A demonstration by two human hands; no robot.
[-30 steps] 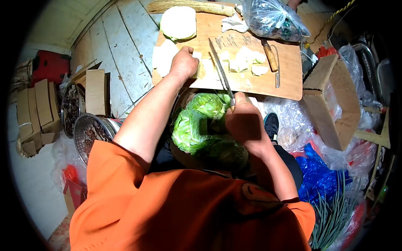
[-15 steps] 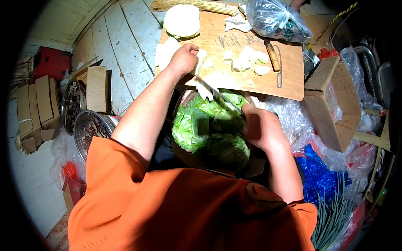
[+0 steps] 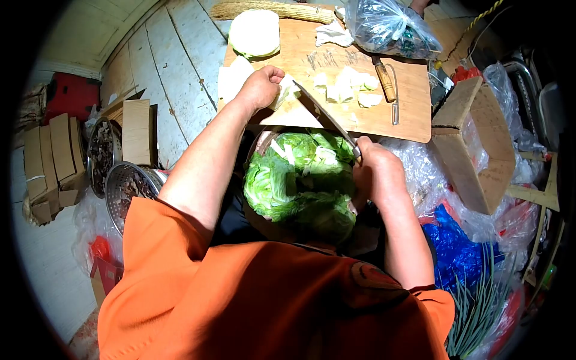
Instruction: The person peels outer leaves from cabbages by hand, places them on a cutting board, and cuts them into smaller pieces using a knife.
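My left hand (image 3: 259,91) is closed on a pale cabbage piece (image 3: 288,92) at the near left part of the wooden board (image 3: 414,111). My right hand (image 3: 379,171) grips a knife (image 3: 327,113), its blade slanting up leftward with the tip by that piece. Below the board's near edge sits a container of green cabbage leaves (image 3: 270,186); its rim is mostly hidden. A large pale cabbage piece (image 3: 255,33) lies at the board's far left, and several cut chunks (image 3: 343,87) lie near the middle.
A wooden-handled tool (image 3: 385,81) and a tied plastic bag (image 3: 393,27) are on the board's far right, a straw broom (image 3: 270,10) behind. Cardboard box (image 3: 474,150), blue bag (image 3: 456,246) and green onions (image 3: 471,312) stand right; metal colanders (image 3: 129,186) stand left.
The knife has swung from over the leaves up to the piece in my left hand. White bits that were falling off the blade now lie among the leaves.
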